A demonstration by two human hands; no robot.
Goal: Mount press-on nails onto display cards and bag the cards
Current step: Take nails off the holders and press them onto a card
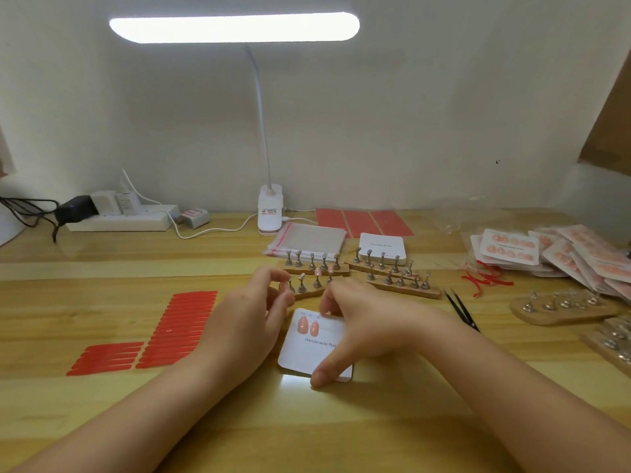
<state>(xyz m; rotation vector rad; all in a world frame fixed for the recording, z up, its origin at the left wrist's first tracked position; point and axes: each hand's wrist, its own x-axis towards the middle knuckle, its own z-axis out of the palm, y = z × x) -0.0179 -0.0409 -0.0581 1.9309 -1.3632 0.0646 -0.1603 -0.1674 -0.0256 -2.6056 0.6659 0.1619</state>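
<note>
Hands work over a white square display card point(307, 356) lying near-centre on the tabletop point(102, 414). Right hand point(362, 332) pins its near edge; left hand point(252, 322) pinches a small pink press-on nail point(282, 286) just left of the card's nail row, long axis pointing far.

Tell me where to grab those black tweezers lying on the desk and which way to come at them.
Judging by their pose, take the black tweezers at the mid-shank, pinching across the two arms from above with the right hand. They lie flat on the desk, right of the display card, with bare wood on both sides there. The two arms spread apart at the far end and meet at the near end.
</note>
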